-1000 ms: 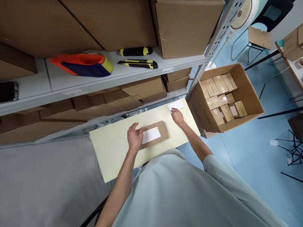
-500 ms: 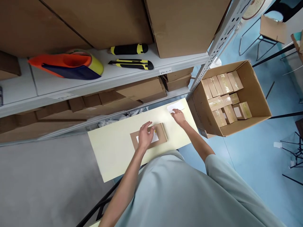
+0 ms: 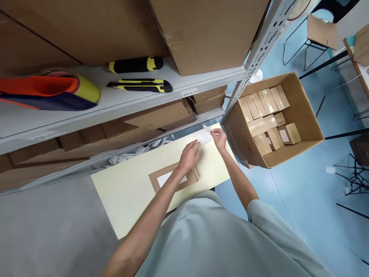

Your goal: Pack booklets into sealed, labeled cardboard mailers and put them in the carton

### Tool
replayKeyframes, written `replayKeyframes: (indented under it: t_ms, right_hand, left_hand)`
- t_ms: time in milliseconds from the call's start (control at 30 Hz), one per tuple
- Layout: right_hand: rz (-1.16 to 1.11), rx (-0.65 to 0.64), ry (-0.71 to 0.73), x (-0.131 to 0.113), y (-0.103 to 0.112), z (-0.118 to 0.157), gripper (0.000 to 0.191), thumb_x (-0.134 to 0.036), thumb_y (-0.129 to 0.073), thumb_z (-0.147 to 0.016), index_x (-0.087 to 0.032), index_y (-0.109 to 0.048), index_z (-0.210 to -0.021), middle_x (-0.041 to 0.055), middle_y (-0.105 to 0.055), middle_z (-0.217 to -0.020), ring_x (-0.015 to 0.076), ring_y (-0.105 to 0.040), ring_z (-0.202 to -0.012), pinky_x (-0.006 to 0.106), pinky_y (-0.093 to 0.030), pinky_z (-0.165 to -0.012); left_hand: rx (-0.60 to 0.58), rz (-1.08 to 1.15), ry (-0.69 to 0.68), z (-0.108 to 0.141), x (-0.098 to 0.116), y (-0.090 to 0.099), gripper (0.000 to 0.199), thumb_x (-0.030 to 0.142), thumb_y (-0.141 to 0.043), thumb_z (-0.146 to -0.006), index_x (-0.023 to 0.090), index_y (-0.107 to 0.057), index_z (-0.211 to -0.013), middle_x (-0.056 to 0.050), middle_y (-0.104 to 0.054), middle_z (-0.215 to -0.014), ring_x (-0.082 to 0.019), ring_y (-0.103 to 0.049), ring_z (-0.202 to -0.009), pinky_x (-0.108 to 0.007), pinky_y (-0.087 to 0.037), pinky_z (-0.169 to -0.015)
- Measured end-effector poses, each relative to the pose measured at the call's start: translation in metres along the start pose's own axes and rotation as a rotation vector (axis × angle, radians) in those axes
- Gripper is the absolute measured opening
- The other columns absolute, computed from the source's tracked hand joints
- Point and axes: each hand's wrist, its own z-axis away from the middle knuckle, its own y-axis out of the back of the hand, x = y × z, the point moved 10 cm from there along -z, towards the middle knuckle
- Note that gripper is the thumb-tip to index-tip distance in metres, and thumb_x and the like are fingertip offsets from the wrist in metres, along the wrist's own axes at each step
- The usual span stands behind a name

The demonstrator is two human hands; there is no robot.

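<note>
Landmark: pale yellow board [image 3: 135,192].

- Open carton [image 3: 302,115] of taped small boxes stood just right of board, on blue floor.
- Flat brown box [image 3: 184,180] with white label [image 3: 167,178] lay on board, near its front edge.
- Left hand [image 3: 188,157] hovered over board's far right part, fingers loose, grasping nothing.
- Right hand [image 3: 219,137] pinched white label sheet [image 3: 204,136] at board's far right corner, sheet lifted at one side.

Judgement: peeling went best slowly, from one corner, left fingers steadying sheet, sticky side kept from folding on itself.

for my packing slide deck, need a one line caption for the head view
Both hands, left hand and right hand, meet at a white label above a small labelled box on the cream board.
</note>
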Motion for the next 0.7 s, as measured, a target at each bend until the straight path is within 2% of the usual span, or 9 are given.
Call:
replayKeyframes:
  t_ms: [67,167,300,433,600,700]
  right_hand:
    - [-0.19,0.132,-0.147,0.027,0.024,-0.017,0.019,-0.037,-0.074,-0.091,-0.019,-0.07,-0.09,0.005,-0.076,-0.089,0.021,-0.072,-0.087,0.03,-0.057,-0.082]
    - [-0.316,0.254,-0.284,0.062,0.053,-0.032,0.023,-0.04,-0.076,-0.085,-0.018,-0.068,-0.088,0.0027,-0.073,-0.08,0.0194,-0.069,-0.08,0.029,-0.055,-0.077]
    - [-0.341,0.312,-0.381,0.092,0.072,-0.033,0.023,-0.039,-0.075,-0.084,-0.017,-0.069,-0.088,0.0013,-0.072,-0.076,0.0179,-0.067,-0.075,0.027,-0.053,-0.071]
    - [-0.338,0.347,-0.397,0.104,0.076,-0.029,0.021,-0.038,-0.074,-0.085,-0.017,-0.069,-0.085,0.0007,-0.071,-0.075,0.0172,-0.068,-0.073,0.027,-0.054,-0.072]
    - [-0.305,0.365,-0.434,0.11,0.07,-0.027,0.02,-0.036,-0.075,-0.085,-0.017,-0.07,-0.081,-0.0006,-0.069,-0.068,0.0172,-0.067,-0.07,0.027,-0.055,-0.069]
    - [-0.286,0.433,-0.465,0.113,0.081,-0.024,0.019,-0.034,-0.075,-0.086,-0.017,-0.071,-0.079,0.0,-0.069,-0.068,0.0178,-0.067,-0.068,0.027,-0.056,-0.067]
  left_hand:
    - [-0.118,-0.096,-0.059,-0.034,0.016,-0.024,0.053,0.023,-0.049,-0.102,0.017,-0.059,-0.154,-0.013,-0.052,-0.169,-0.03,-0.049,-0.155,-0.047,-0.04,-0.131]
    - [-0.291,-0.244,-0.092,-0.076,0.034,-0.06,0.063,0.019,-0.052,-0.099,0.01,-0.049,-0.161,-0.018,-0.036,-0.178,-0.034,-0.039,-0.162,-0.047,-0.039,-0.13]
    - [-0.413,-0.346,-0.053,-0.106,0.048,-0.087,0.068,0.017,-0.052,-0.098,0.005,-0.041,-0.163,-0.022,-0.021,-0.182,-0.038,-0.037,-0.16,-0.052,-0.047,-0.121]
    - [-0.456,-0.387,-0.033,-0.114,0.05,-0.098,0.071,0.015,-0.052,-0.096,0.007,-0.039,-0.165,-0.019,-0.014,-0.184,-0.038,-0.041,-0.155,-0.054,-0.053,-0.114]
    - [-0.426,-0.387,-0.031,-0.118,0.046,-0.098,0.075,0.014,-0.053,-0.094,0.012,-0.037,-0.167,-0.014,-0.019,-0.184,-0.036,-0.037,-0.156,-0.053,-0.052,-0.116]
    - [-0.419,-0.382,-0.016,-0.119,0.043,-0.098,0.073,0.013,-0.053,-0.093,0.012,-0.041,-0.165,-0.014,-0.021,-0.184,-0.035,-0.037,-0.156,-0.051,-0.053,-0.115]
